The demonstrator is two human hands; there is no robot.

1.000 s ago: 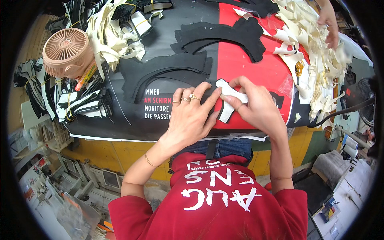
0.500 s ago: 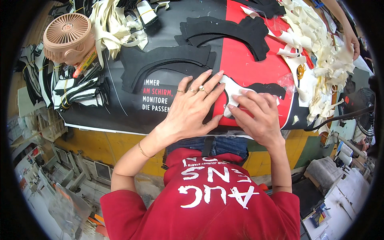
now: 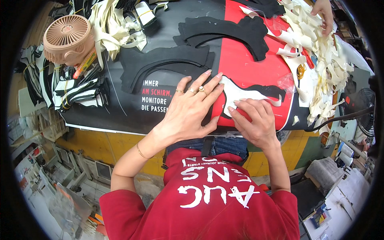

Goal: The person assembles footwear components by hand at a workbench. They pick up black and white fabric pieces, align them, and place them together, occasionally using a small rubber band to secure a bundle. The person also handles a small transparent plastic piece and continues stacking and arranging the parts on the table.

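Observation:
A white, curved cut piece point(image 3: 236, 93) lies over a black piece point(image 3: 269, 89) of similar shape on the red part of the printed sheet. My left hand point(image 3: 190, 106) rests flat with spread fingers, its middle fingertips at the white piece's upper left end. Bent fingers of my right hand point(image 3: 256, 120) press on the white piece's lower edge, the thumb a little apart from them. The white piece's narrow right end point(image 3: 276, 102) curls up off the black piece. Beyond my left hand lie stacked black curved pieces point(image 3: 164, 58).
More black pieces point(image 3: 224, 32) lie farther back. At left are a pink fan point(image 3: 67, 34), bundled black-and-white pieces point(image 3: 82, 92) and cream strips point(image 3: 114, 28). Cream scraps point(image 3: 316, 60) heap along the right, where another person's hand point(image 3: 324, 15) reaches in.
My right hand has moved slightly left and down, its fingers more bent, uncovering more of the white piece. My left hand stays in place. The other person's hand has moved left over the scraps.

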